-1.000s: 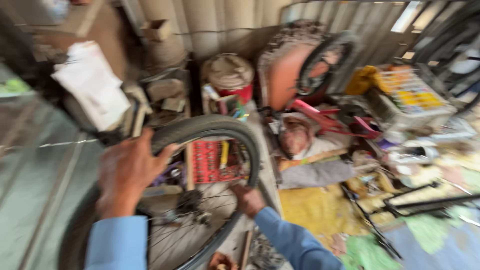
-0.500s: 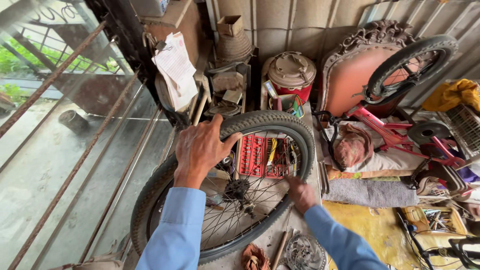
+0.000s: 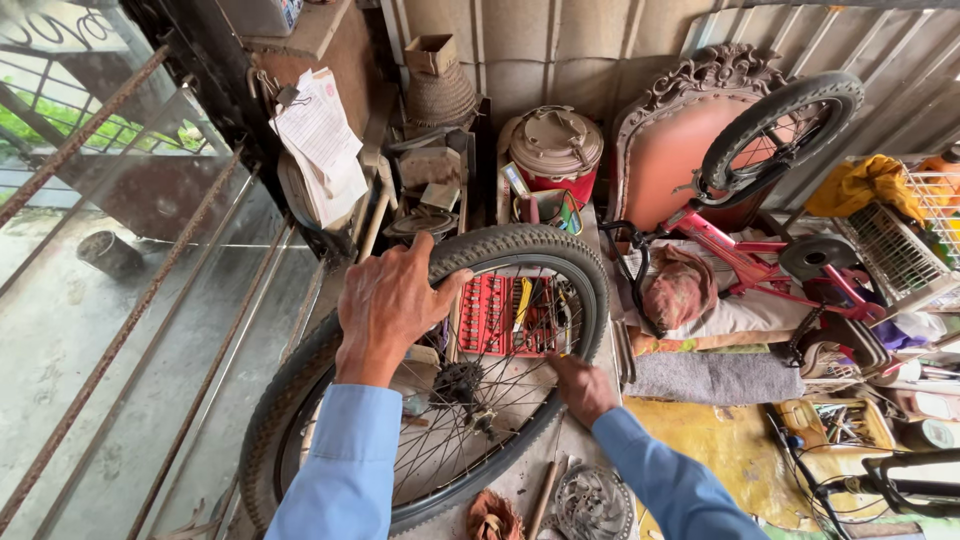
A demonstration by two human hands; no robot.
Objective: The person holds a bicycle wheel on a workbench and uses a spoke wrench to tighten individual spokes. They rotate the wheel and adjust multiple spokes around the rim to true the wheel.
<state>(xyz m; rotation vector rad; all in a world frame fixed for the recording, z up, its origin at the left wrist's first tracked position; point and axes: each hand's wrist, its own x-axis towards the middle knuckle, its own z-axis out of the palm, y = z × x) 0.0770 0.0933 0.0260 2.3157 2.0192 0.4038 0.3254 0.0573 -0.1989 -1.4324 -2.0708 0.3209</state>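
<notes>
Head view: left hand [image 3: 385, 300] on tyre [image 3: 540, 247]

Back wall: corrugated grey metal sheeting [image 3: 600, 50], vertical ribs, dull and stained. Left side: rusty iron window bars [image 3: 110, 270] running diagonally in view, daylight and green foliage [image 3: 40, 120] outside, wet-looking concrete ground [image 3: 60, 330] beyond them. Light is soft daylight from the left, no hard shadows. Dark wooden post [image 3: 215, 90] with a clipped sheaf of white papers [image 3: 322, 140]. Against the wall: ornate carved chair back with salmon-pink padding [image 3: 680, 150], red-and-beige round drinks cooler [image 3: 555, 150], small cardboard box [image 3: 432, 54]. Right: white wire basket [image 3: 905, 245], yellow cloth [image 3: 865, 185]. Bench surface [image 3: 735, 455] yellowed, cluttered.
</notes>
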